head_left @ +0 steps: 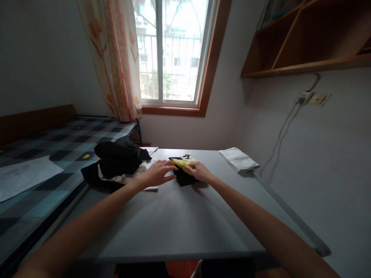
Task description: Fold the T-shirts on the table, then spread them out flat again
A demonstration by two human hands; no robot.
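Observation:
A small folded black garment with a yellow and white print (pixel 185 177) sits on the grey table (pixel 174 224). My right hand (pixel 199 171) grips it from the right, with fingers closed on the yellow part near its top. From the left, my left hand (pixel 158 173) reaches up to the garment. Its fingers are stretched out, with the thumb apart, and hold nothing. Whether the left fingertips touch the cloth I cannot tell.
Left of my hands lies a loose heap of black and white clothes (pixel 118 158). A folded white cloth (pixel 238 159) is at the table's back right. A checkered bed (pixel 58 143) with a paper sheet (pixel 26 175) stands at left. Cables (pixel 279 135) hang on the right wall.

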